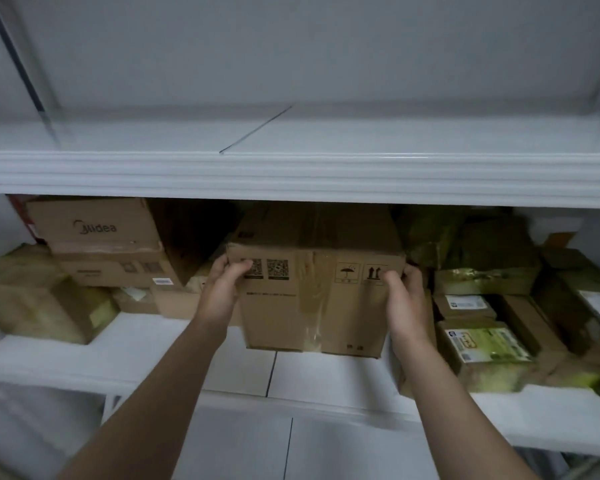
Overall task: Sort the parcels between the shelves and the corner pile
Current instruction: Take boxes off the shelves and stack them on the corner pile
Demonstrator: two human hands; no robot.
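Head view: left grip (pixel 222 289) and right grip (pixel 404 299) each clasp an upper front corner of the taped cardboard box (pixel 312 299) between them at the middle shelf (pixel 187 351), likely mid-shelving or withdrawal; next needs a level slide clear of parcels (pixel 485 344) flanking the 2 grips.

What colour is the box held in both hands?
The box is brown cardboard; head view.

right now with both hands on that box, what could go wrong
The left hand and right hand hold the cardboard box only by its upper front corners, so it might tip or slip. Its top sits close under the upper shelf and may catch if lifted. The stacked parcels crowd the right hand and could get knocked.
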